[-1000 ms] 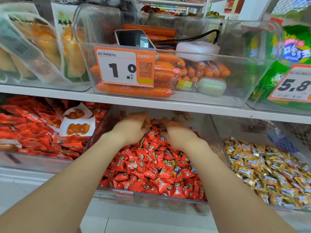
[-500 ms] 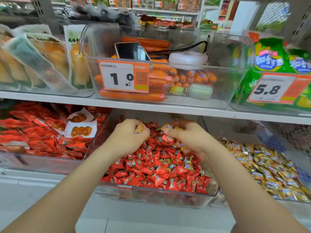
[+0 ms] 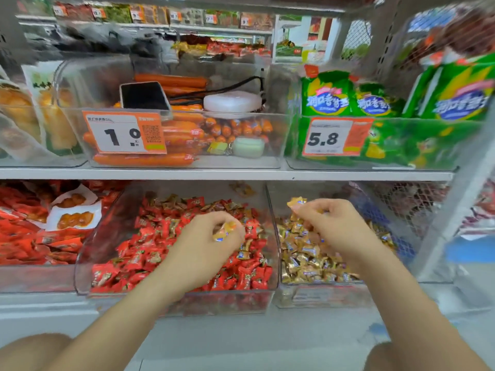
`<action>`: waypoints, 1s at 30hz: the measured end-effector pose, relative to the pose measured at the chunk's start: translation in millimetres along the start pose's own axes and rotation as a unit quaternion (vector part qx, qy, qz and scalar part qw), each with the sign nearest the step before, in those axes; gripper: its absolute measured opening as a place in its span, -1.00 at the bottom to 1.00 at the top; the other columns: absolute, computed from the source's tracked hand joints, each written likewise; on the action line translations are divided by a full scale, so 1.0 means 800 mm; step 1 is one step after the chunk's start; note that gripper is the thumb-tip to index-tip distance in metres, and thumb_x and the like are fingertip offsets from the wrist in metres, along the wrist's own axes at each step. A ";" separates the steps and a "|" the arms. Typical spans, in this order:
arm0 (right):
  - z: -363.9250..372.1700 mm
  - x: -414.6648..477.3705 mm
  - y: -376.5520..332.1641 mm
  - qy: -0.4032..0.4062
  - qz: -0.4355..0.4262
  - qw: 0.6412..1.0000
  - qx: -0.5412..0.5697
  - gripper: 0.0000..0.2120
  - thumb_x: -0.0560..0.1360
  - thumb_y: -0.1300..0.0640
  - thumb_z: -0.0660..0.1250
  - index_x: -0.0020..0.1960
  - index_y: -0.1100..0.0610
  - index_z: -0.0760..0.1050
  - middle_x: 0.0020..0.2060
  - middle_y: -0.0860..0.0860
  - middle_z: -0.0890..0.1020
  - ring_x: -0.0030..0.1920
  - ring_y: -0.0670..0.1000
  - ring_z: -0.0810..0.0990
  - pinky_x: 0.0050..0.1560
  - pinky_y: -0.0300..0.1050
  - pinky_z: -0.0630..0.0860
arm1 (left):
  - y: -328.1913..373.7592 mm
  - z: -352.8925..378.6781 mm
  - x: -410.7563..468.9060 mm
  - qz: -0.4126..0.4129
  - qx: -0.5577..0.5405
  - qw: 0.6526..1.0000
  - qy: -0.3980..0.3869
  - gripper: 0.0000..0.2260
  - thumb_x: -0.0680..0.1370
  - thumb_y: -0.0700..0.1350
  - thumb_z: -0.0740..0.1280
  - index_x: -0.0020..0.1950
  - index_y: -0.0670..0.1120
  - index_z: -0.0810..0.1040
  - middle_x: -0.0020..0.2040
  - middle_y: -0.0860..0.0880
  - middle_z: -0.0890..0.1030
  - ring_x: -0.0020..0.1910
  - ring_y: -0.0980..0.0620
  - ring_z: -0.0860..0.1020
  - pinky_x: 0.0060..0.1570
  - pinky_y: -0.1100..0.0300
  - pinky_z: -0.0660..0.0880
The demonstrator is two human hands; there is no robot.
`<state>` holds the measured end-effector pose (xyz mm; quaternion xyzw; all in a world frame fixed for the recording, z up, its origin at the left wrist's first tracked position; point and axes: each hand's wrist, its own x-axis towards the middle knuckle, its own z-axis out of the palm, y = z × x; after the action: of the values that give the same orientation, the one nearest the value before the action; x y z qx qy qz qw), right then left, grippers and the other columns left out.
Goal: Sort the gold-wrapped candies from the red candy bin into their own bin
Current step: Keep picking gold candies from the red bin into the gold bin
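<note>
An open gap runs between the shelf board (image 3: 241, 174) above and the heaped candies below, and both hands fit in it. The red candy bin (image 3: 214, 303) and the gold candy bin (image 3: 321, 298) stand side by side, and a clear side wall (image 3: 272, 223) rises between them above the heaps. The left hand (image 3: 206, 245), pinching a gold candy (image 3: 223, 230), sits left of that wall. The right hand (image 3: 332, 223), pinching another gold candy (image 3: 296, 202), sits right of it. Both front lips are low. A wire mesh panel (image 3: 417, 210) closes the far right.
</note>
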<state>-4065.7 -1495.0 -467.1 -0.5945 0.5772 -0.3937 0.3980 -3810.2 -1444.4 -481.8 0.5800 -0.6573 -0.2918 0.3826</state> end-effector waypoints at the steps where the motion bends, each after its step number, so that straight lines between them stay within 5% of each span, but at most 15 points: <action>1: -0.017 0.011 0.022 0.057 -0.022 0.995 -0.075 -0.73 0.53 -0.18 0.50 -0.04 0.03 0.65 -0.27 -0.04 0.60 -0.33 0.05 0.56 -0.32 -0.11 0.42 | 0.016 0.015 -0.003 0.022 -0.003 1.000 -0.004 -0.86 0.64 0.03 0.39 -0.09 0.07 0.67 -0.30 0.22 0.63 -0.38 0.24 0.52 -0.34 0.33 0.39; 3: -0.048 0.025 0.065 0.097 -0.058 0.961 -0.252 -0.74 0.57 -0.14 0.45 0.16 -0.02 0.61 -0.06 -0.04 0.67 -0.14 0.05 0.63 -0.07 -0.08 0.47 | 0.050 0.049 -0.006 0.076 0.007 0.997 -0.010 -0.90 0.62 0.00 0.40 -0.07 0.07 0.66 -0.20 0.21 0.66 -0.22 0.24 0.59 -0.19 0.33 0.44; 7: -0.083 0.026 0.120 -0.087 -0.044 0.908 -0.407 -0.40 0.37 -0.40 0.30 0.34 -0.19 0.53 0.03 -0.12 0.66 0.11 0.00 0.60 0.20 0.03 0.50 | 0.093 0.128 0.018 0.148 0.089 0.985 -0.025 -0.96 0.59 0.00 0.40 -0.01 0.06 0.62 -0.10 0.14 0.67 -0.08 0.15 0.59 -0.03 0.19 0.47; 10: -0.102 0.017 0.134 -0.097 -0.075 0.920 -0.373 -0.38 0.36 -0.31 0.40 0.39 -0.17 0.55 0.21 -0.16 0.65 0.24 -0.07 0.58 0.28 -0.02 0.49 | 0.092 0.187 0.049 0.129 0.187 0.973 -0.024 -0.91 0.58 0.03 0.38 0.06 0.07 0.59 0.02 0.06 0.64 0.09 -0.02 0.57 0.04 0.05 0.49; 13: -0.122 0.008 0.133 -0.015 -0.126 0.943 -0.309 -0.52 0.46 -0.01 0.55 0.37 -0.08 0.60 0.23 -0.23 0.62 0.25 -0.18 0.55 0.28 -0.20 0.45 | 0.070 0.231 0.078 0.091 0.278 0.950 -0.107 -0.72 0.54 0.15 0.45 0.15 0.05 0.56 0.18 -0.03 0.55 0.25 -0.16 0.49 0.24 -0.05 0.44; 15: -0.136 0.002 0.134 0.046 -0.111 0.960 -0.253 -0.63 0.51 0.09 0.51 0.29 -0.12 0.64 0.15 -0.28 0.66 0.17 -0.26 0.59 0.19 -0.30 0.46 | 0.057 0.245 0.089 0.035 0.308 0.934 -0.177 -0.54 0.47 0.28 0.49 0.25 0.09 0.51 0.31 -0.05 0.46 0.36 -0.22 0.39 0.32 -0.15 0.39; 18: -0.147 -0.002 0.133 0.121 -0.059 0.975 -0.177 -0.80 0.57 0.15 0.42 0.08 -0.13 0.69 -0.16 -0.17 0.73 -0.13 -0.24 0.66 -0.11 -0.39 0.52 | 0.053 0.251 0.097 0.030 0.381 0.907 -0.176 -0.35 0.41 0.39 0.48 0.37 0.10 0.43 0.40 -0.06 0.42 0.43 -0.25 0.36 0.38 -0.27 0.32; 22: -0.119 -0.010 0.106 0.134 -0.035 0.975 -0.171 -0.75 0.57 0.23 0.33 -0.04 -0.10 0.68 -0.32 -0.08 0.69 -0.30 -0.16 0.64 -0.29 -0.33 0.50 | 0.076 0.220 0.073 0.163 0.464 0.867 -0.079 -0.52 0.56 0.32 0.35 0.35 0.05 0.48 0.30 -0.01 0.53 0.33 -0.14 0.46 0.33 -0.10 0.36; 26: -0.048 -0.027 0.059 0.055 -0.131 0.973 -0.179 -0.74 0.54 0.25 0.33 -0.02 -0.05 0.70 -0.26 -0.17 0.69 -0.24 -0.20 0.63 -0.21 -0.39 0.46 | 0.064 0.149 0.033 0.320 0.371 0.871 0.033 -0.80 0.64 0.10 0.25 0.00 0.03 0.59 -0.10 0.04 0.57 -0.02 -0.10 0.53 -0.07 -0.04 0.45; 30: 0.021 -0.050 0.018 0.008 -0.285 0.934 -0.215 -0.71 0.52 0.30 0.34 0.07 -0.03 0.69 -0.08 -0.15 0.65 -0.07 -0.17 0.59 0.01 -0.37 0.46 | 0.016 0.060 0.019 0.228 0.309 0.916 0.116 -0.80 0.61 0.06 0.31 -0.19 0.03 0.50 -0.28 0.10 0.49 -0.21 -0.03 0.51 -0.19 0.02 0.45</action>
<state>-4056.6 -1455.2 -486.9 -0.8022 0.4575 -0.3620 0.1272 -3858.1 -1460.6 -494.1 0.5333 -0.7803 0.0898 0.3141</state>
